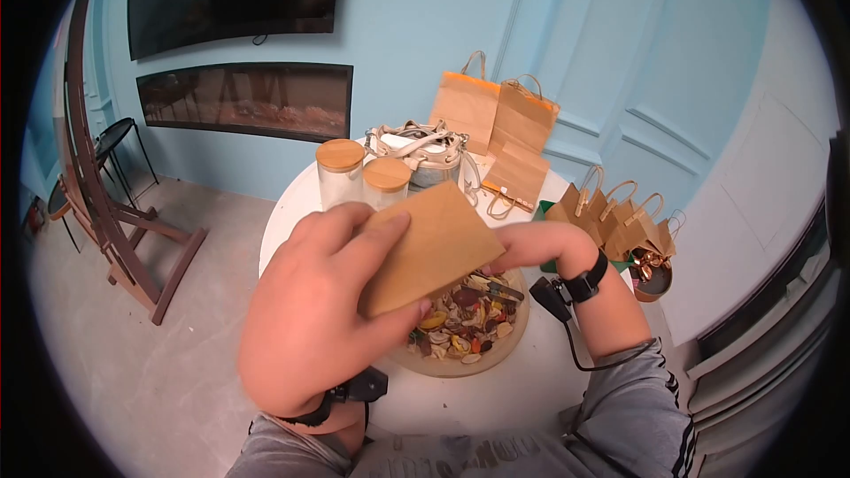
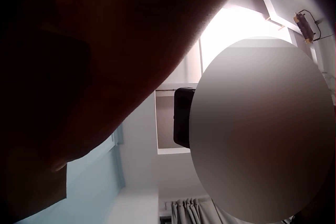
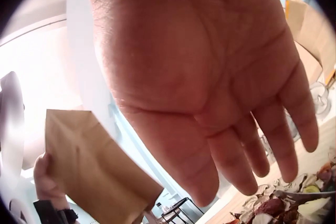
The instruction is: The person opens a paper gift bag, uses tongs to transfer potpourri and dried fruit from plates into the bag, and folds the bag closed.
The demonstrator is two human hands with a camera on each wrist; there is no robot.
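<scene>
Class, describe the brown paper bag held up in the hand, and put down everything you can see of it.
The brown paper bag looks plain, stiff and matte, with flat, unprinted faces, straight edges and crease lines. It is held tilted above the round tray of dried pieces. The left hand grips it; the right hand is beside it, apart in the right wrist view. Its contents, if any, cannot be seen.

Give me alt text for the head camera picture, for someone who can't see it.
A person's left hand grips a brown paper bag above a round dish of mixed dried pieces, with the right hand partly hidden behind the bag. Beyond them on the white table are two jars with wooden lids, a handbag and more paper bags.
</scene>
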